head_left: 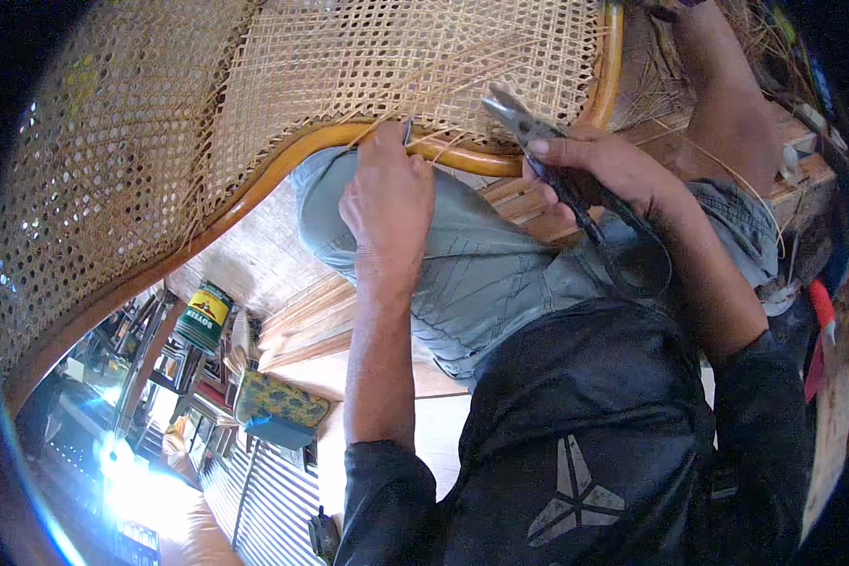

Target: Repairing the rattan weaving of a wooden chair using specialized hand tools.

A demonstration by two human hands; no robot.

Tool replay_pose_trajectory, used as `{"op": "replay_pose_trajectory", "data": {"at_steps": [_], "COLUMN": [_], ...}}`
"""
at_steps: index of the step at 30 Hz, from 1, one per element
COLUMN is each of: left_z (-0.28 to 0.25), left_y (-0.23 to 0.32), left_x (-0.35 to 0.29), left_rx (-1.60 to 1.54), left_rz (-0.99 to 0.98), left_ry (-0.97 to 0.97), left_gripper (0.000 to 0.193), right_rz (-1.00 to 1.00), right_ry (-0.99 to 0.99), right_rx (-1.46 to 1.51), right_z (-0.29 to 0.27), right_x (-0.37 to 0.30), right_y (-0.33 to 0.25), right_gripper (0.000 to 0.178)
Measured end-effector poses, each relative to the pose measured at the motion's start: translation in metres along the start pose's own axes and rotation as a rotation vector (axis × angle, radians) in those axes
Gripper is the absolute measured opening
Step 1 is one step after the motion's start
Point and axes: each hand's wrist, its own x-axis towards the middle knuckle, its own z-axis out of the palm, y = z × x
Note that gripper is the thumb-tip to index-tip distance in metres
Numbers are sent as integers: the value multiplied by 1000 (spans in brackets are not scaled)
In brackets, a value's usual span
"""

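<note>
From where I stand, the honey-coloured panel of open woven cane [316, 71] fills the upper left, bounded along its lower edge by a glossy, rounded, orange-brown wooden frame [297, 144] that curves up at the lower right corner. The left hand [387, 193] is at that lower edge, fingers curled in against the frame, back of the hand uppermost. A thin grey sliver [407, 130] pokes up beside the fingertips; I cannot tell whether they pinch it or a cane strand.

The right hand [590, 174], just beside the lower right corner, is wrapped around dark metal hand snips with long curved handles [530, 130]. Their jaws reach over the frame and point up and left above the weave; whether they touch it, I cannot tell. Loose thin strands [472, 61] slant across the cane above both hands.

A short stretch of frame separates the hands. Below it, a knee in grey-blue trousers [325, 203] sits close under the edge, leaving little room there. Leftward, the frame sweeps down, well apart from a green-and-yellow can [205, 316].
</note>
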Motion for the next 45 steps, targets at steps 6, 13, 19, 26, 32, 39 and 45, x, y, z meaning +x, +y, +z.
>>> {"op": "replay_pose_trajectory", "data": {"at_steps": [6,13,19,26,32,39,45], "left_z": [7,14,13,10,21,30,36], "left_y": [-3,-2,-4,-2,-11,12,10], "left_x": [2,4,6,7,-4,-28,-30], "left_rx": [-361,-706,-765,-745,-470,-424,-331], "left_rz": [39,-100,-124,-132,226,160,151], "left_ry": [-11,-73,-120,-147,403,244,212], "left_gripper": [22,26,25,21,16,30,35], "right_rz": [-16,-21,-23,-9,-39,49,-37], "right_ry": [-9,62,141,146,132,33,39], "right_rx": [-246,-399,-479,-591,-332,-122,-101], "right_z": [25,37,43,43,38,31,33], "right_x": [8,25,29,28,13,15,19], "right_y": [9,17,13,14,15,8,18], "right_gripper": [32,48,51,42,47,45,44]}}
